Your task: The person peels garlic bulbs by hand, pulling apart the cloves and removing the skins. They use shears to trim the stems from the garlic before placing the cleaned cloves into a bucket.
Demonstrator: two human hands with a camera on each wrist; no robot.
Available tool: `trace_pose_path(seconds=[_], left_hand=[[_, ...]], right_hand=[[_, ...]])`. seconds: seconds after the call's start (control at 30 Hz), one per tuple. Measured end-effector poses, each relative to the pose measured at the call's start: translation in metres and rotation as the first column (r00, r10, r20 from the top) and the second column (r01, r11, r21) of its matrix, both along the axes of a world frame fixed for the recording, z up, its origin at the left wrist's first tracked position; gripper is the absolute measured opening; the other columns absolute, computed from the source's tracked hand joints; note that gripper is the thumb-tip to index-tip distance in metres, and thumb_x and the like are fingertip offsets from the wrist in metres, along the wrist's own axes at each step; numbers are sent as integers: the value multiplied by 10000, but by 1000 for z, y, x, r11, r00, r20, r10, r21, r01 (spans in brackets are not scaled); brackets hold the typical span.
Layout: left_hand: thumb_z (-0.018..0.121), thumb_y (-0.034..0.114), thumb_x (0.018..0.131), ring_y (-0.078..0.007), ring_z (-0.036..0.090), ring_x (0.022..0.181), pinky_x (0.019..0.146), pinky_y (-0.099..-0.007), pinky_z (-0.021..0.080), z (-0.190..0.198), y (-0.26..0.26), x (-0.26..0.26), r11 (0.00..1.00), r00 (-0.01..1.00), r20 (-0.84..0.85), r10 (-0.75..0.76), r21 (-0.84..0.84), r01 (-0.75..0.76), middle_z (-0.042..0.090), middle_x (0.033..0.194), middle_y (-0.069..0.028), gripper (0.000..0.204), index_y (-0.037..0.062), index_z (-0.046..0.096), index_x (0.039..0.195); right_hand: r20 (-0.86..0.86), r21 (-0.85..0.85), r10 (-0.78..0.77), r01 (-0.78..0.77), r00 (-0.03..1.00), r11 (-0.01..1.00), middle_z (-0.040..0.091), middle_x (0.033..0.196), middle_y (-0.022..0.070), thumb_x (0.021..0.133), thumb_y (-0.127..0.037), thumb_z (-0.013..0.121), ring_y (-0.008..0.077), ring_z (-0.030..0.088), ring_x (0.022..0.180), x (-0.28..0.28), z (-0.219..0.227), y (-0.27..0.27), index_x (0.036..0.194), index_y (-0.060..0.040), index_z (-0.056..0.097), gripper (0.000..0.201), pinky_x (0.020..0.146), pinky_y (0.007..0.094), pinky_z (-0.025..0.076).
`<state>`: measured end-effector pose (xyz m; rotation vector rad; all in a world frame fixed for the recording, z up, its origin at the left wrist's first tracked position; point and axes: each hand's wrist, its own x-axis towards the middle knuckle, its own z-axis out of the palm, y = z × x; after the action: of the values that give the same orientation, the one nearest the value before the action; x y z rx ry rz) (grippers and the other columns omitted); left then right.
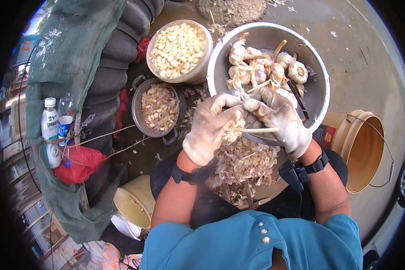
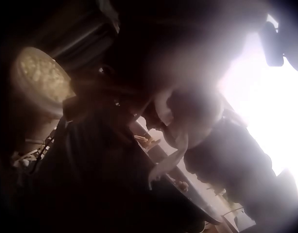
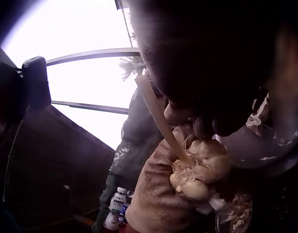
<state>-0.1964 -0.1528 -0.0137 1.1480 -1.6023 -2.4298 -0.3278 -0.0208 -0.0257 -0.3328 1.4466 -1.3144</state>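
Note:
In the head view a partly peeled garlic bulb [image 1: 233,129] sits in my gloved left hand [image 1: 210,128], its long pale stem [image 1: 263,130] pointing right. My gloved right hand [image 1: 283,118] is curled in against it, thumb and fingertips meeting the left hand's at the bulb. The right wrist view shows bare cloves on the bulb [image 3: 200,170], with the left fingers wrapped behind it and the right fingers at its upper side. Both hands are over the near rim of a metal basin [image 1: 321,81] of whole garlic bulbs [image 1: 270,67]. The left wrist view is very dark.
A white tub of peeled cloves [image 1: 177,51] and a smaller pot of unpeeled cloves [image 1: 159,108] stand left of the basin. Garlic skins [image 1: 245,162] heap below the hands. A dark tool [image 1: 298,96] leans inside the basin. A yellow bucket [image 1: 364,150] lies at right.

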Motion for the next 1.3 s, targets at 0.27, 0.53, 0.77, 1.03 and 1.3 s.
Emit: trace_pose_path(seconds=[0.27, 0.53, 0.77, 1.03, 1.3], left_hand=[[586, 222, 946, -98, 617, 651, 532, -220, 493, -26, -10, 8, 910, 955, -183, -232, -387, 147, 636, 806, -48, 261, 5, 604, 1089], [518, 189, 971, -172, 655, 710, 629, -258, 544, -11, -9, 9, 886, 958, -262, 118, 463, 18, 652, 865, -101, 248, -22, 573, 1088], [509, 247, 995, -151, 650, 704, 545, -227, 509, -9, -5, 10, 940, 948, -293, 125, 340, -20, 664, 900, -122, 290, -10, 563, 1118], [508, 212, 984, -148, 622, 765, 613, -224, 523, -19, -8, 15, 936, 932, -304, 196, 341, -85, 619, 957, -83, 353, -6, 509, 1263], [441, 146, 1003, -165, 609, 813, 670, -274, 542, -32, -1, 26, 841, 784, -543, 300, 538, 51, 593, 1023, -119, 310, -21, 517, 1253]], right_hand=[[-342, -29, 97, -113, 935, 993, 638, 837, 36, 933, -256, 644, 94, 560, 748, 8, 3, 3, 991, -39, 663, 225, 689, 271, 483], [163, -150, -21, 46, 986, 988, 618, 869, -8, 989, -227, 571, 25, 519, 719, 3, 3, -1, 1113, -20, 606, 244, 637, 183, 445], [398, -222, -12, 110, 917, 969, 630, 885, -4, 985, -199, 580, 47, 564, 755, -5, 2, 1, 1124, -35, 605, 216, 673, 192, 479], [527, -271, -5, 173, 850, 947, 629, 1027, 28, 971, -148, 590, 92, 609, 892, -8, 5, 6, 1170, -30, 579, 231, 799, 220, 525], [388, -231, -69, 169, 919, 958, 620, 987, 32, 979, -196, 569, 97, 598, 823, -16, 19, 28, 1192, -21, 560, 275, 688, 221, 499]])
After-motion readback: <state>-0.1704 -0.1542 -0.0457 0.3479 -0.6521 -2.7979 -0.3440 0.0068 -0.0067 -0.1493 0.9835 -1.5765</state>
